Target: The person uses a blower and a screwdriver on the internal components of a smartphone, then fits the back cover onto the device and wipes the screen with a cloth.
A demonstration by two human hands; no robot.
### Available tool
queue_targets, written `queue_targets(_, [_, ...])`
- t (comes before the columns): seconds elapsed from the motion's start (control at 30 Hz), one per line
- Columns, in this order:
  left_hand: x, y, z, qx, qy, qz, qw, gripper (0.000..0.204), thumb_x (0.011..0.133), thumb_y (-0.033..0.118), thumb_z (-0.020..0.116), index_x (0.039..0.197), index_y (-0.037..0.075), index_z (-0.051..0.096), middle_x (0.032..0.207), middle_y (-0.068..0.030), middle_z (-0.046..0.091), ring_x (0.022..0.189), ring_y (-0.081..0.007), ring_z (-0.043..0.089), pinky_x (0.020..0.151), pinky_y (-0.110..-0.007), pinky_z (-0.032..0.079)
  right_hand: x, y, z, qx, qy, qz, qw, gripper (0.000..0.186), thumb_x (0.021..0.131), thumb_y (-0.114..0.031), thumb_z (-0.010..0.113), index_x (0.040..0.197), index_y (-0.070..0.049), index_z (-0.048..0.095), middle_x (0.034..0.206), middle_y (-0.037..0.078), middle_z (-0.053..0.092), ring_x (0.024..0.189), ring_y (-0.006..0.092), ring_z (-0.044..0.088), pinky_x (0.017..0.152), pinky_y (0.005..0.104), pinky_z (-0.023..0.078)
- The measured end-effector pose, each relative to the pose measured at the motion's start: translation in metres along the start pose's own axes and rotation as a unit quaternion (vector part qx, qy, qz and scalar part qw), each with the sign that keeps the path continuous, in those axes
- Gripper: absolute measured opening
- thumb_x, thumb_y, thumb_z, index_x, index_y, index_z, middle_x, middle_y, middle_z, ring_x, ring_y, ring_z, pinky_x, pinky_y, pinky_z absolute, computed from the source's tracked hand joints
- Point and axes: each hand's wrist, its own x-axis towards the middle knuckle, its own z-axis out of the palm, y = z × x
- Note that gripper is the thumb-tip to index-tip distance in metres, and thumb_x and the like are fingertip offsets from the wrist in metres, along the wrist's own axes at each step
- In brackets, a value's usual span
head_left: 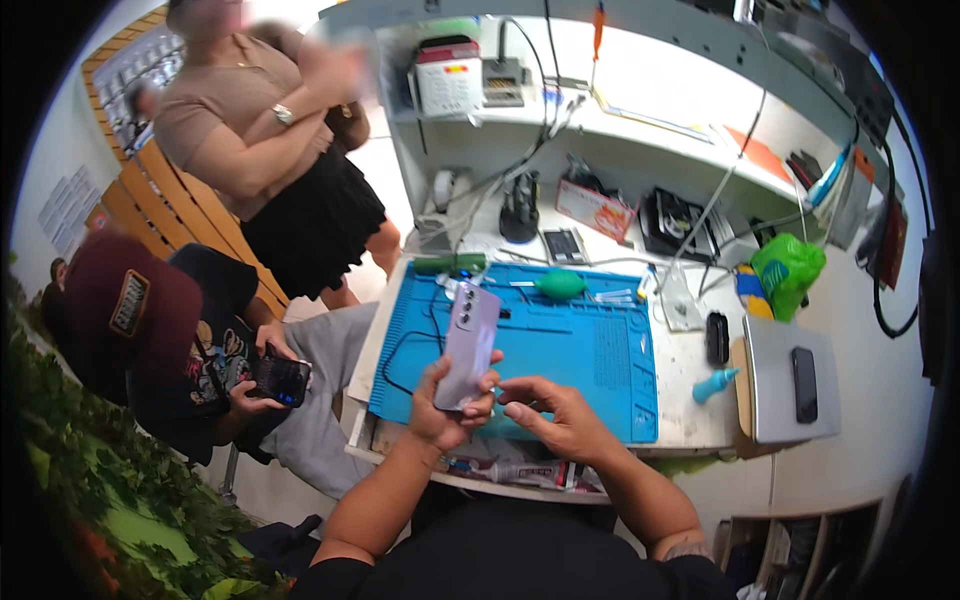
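Observation:
A lilac smartphone is held upright in my left hand, its back with the camera lenses facing up toward me. My left fingers wrap round its lower part above the blue work mat. Just to the right, my right hand hovers with bent fingers apart and nothing visible in them. Its fingertips come close to the phone's lower right edge. Behind the phone, a dark cable curves across the mat, and a green air blower bulb lies at the mat's far side.
Below my hands, a drawer holds tubes. At right are a light-blue bottle, a silver laptop with a dark phone on it, and a green bag. One person sits at left with a phone; another stands behind.

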Motion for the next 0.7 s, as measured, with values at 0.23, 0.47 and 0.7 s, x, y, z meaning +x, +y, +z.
queue_targets(0.23, [-0.020,0.015,0.000,-0.027,0.001,0.045,0.999,0.094,0.104,0.068,0.058,0.157,-0.008,0.043,0.108,-0.0107,0.057,0.066,-0.0145,0.053,0.055,-0.027,0.041,-0.015,0.010,0.000,-0.157,-0.054,0.007,0.986,0.040,0.111,-0.032,0.069,0.138,-0.003,0.068,0.125,0.018,0.078,0.106,0.0314,0.077,0.091,0.0429,0.060])
queue_targets(0.47, [-0.026,0.027,-0.012,-0.080,-0.030,0.053,0.995,0.103,0.101,0.073,0.060,0.158,-0.010,0.040,0.105,-0.0113,0.056,0.065,-0.0157,0.050,0.054,-0.030,0.037,0.007,0.009,-0.014,-0.153,0.005,-0.010,0.988,0.037,0.111,-0.029,0.065,0.136,-0.003,0.068,0.121,0.020,0.077,0.104,0.0352,0.076,0.090,0.0472,0.059])
queue_targets(0.7, [0.013,0.022,0.003,-0.116,-0.066,0.016,0.991,0.100,0.103,0.073,0.057,0.159,-0.009,0.040,0.107,-0.0127,0.056,0.068,-0.0165,0.053,0.056,-0.029,0.040,0.023,-0.016,-0.001,-0.161,0.051,-0.095,0.981,0.039,0.108,-0.025,0.071,0.140,-0.004,0.066,0.130,0.017,0.072,0.105,0.0330,0.075,0.088,0.0435,0.061])
